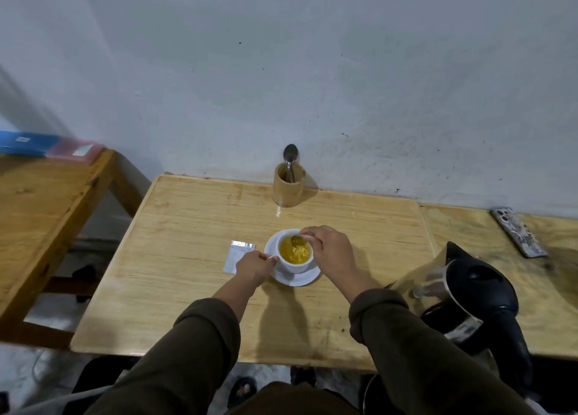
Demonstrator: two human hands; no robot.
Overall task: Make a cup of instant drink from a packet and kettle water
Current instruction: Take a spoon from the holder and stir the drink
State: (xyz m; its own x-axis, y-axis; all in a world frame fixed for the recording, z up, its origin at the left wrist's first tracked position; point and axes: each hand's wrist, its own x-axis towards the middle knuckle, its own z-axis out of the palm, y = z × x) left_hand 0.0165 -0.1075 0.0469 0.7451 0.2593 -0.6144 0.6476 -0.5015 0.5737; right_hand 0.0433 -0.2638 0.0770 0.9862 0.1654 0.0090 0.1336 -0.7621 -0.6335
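A white cup (294, 266) full of yellow liquid stands on a white saucer (297, 278) in the middle of the wooden table (187, 258). My left hand (255, 267) pinches the cup's handle on its left side. My right hand (328, 250) hovers over the cup's right rim, fingers closed on a spoon (296, 241) whose bowl dips into the drink. A silver packet (238, 256) lies flat just left of the saucer, partly under my left hand. The steel and black kettle (463, 302) stands at the table's right edge.
A wooden holder (288, 189) with one spoon (290, 155) stands by the back wall. A phone (519, 231) lies on the surface to the right. A second wooden table (40, 214) with blue and pink boxes (50, 145) sits to the left.
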